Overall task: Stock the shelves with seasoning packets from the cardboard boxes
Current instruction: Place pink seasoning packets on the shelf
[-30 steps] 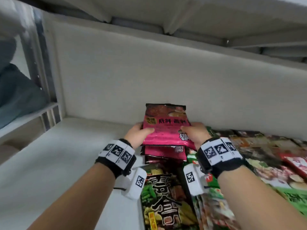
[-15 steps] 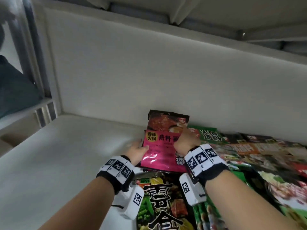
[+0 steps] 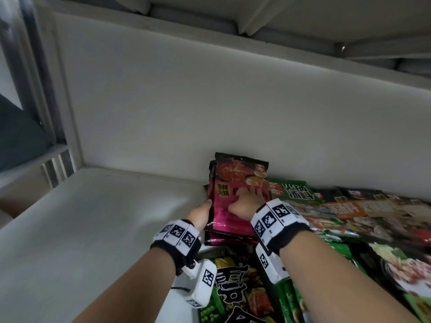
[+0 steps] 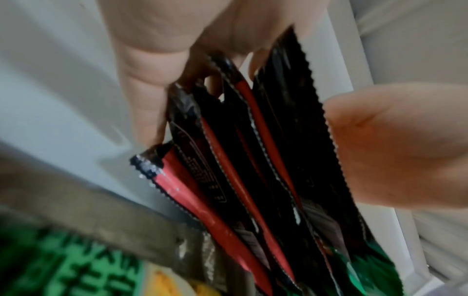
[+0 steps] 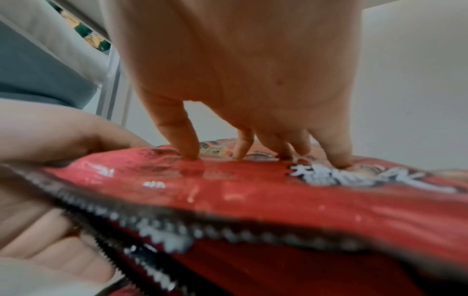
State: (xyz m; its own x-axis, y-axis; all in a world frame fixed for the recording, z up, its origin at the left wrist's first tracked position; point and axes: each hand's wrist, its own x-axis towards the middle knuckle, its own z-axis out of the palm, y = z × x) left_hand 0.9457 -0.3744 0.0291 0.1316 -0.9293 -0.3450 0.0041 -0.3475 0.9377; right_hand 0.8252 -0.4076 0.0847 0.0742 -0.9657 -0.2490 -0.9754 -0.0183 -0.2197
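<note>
Both hands work a stack of glossy red seasoning packets [image 3: 229, 206] with black, saw-toothed sealed edges, standing tilted against the white back wall [image 3: 210, 108] of the shelf [image 3: 81, 229]. Left hand [image 3: 201, 212] grips the stack's left edge, fingers curled behind and thumb in front; the left wrist view shows at least four packets fanned between them. Right hand [image 3: 247, 201] has its fingers spread, five fingertips [image 5: 190, 154] pressing into the front packet's slick face, holding nothing. Flat green packets [image 3: 293, 191] and others with food pictures lie just beside, to the right, and in front.
</note>
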